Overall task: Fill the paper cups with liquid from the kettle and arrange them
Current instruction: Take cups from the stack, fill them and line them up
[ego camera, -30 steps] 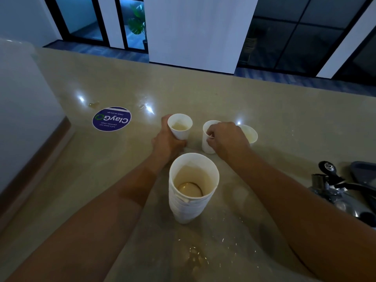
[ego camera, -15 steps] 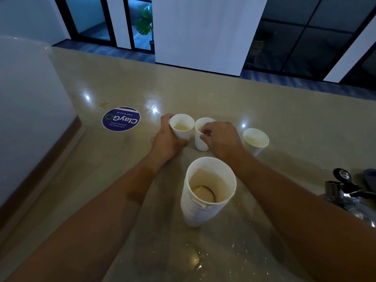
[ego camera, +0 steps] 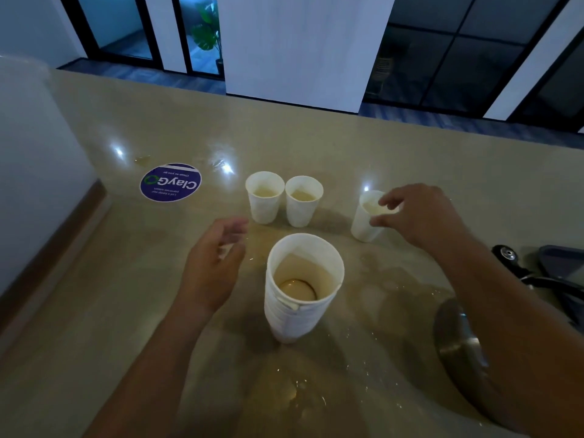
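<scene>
Two white paper cups holding pale liquid, the left cup (ego camera: pixel 264 197) and the middle cup (ego camera: pixel 303 200), stand side by side and touching on the beige counter (ego camera: pixel 316 137). A third filled cup (ego camera: pixel 366 218) stands apart to the right. My right hand (ego camera: pixel 417 216) has its fingers around that cup's rim and near side. My left hand (ego camera: pixel 215 267) hovers open, empty, in front of and left of the pair. A tall stack of white paper cups (ego camera: pixel 301 289) stands nearest me. The steel kettle (ego camera: pixel 464 346) sits at the right, partly hidden by my right forearm.
A round blue "ClayGo" sticker (ego camera: pixel 170 182) lies on the counter at the left. A raised white ledge (ego camera: pixel 38 172) borders the left side. Wet patches (ego camera: pixel 294 393) spot the counter in front of the stack. A dark tray (ego camera: pixel 562 267) lies at the far right edge.
My left hand let go of the left cup and pulled back toward me. My right hand released the middle cup and moved right onto the third cup.
</scene>
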A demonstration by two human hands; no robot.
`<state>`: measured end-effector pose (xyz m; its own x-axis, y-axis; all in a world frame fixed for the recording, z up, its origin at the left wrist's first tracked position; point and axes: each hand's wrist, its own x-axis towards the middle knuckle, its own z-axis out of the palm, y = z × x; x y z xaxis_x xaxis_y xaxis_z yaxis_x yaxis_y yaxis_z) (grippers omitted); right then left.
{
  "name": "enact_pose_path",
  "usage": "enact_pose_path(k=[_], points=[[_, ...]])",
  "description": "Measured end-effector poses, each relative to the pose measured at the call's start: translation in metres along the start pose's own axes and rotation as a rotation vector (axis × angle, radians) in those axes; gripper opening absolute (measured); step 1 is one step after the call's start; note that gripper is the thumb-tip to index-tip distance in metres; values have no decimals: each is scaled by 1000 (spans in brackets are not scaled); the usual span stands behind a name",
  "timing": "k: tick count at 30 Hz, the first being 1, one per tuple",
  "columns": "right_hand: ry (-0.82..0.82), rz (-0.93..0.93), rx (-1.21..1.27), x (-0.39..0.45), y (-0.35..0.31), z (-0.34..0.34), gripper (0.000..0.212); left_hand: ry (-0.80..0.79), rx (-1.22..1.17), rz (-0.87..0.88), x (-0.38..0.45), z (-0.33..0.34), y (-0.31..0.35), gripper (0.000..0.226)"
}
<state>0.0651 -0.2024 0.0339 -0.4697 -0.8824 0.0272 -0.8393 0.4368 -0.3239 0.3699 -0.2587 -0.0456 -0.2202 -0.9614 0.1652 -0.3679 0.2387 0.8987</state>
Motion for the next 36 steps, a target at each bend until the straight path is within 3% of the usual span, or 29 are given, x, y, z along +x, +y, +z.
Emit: enact_pose_path(k=[3, 6, 10, 15, 17, 23, 28, 32, 36], points=[[-11, -18, -47, 0, 10, 13, 30, 29, -164, -16, -28, -6, 8, 15], [20, -55, -43, 3, 11, 21, 15, 38, -319, -31, -53, -9, 12, 26], [15, -91, -59, 10, 1, 27, 12, -51, -444, -39, -79, -6, 7, 32], [39, -92, -10, 13, -15, 35, 16, -291, -207, 14, -96, 2, 12, 92], [46, -96, 1, 14, -21, 39, 17, -318, -178, -27, -100, 6, 17, 103], [50, -120, 42, 18, -32, 43, 19, -263, -198, -82, -101, 15, 23, 108], [-15, -123, 74, 20, -35, 40, 22, -214, -175, -2, -96, 17, 26, 101], [27, -123, 206, 3, -26, 14, 41, -122, -80, 173, -101, 9, 28, 108], [76, -91, 332, -39, -1, -31, 30, 78, -68, 402, -112, -4, 37, 87]])
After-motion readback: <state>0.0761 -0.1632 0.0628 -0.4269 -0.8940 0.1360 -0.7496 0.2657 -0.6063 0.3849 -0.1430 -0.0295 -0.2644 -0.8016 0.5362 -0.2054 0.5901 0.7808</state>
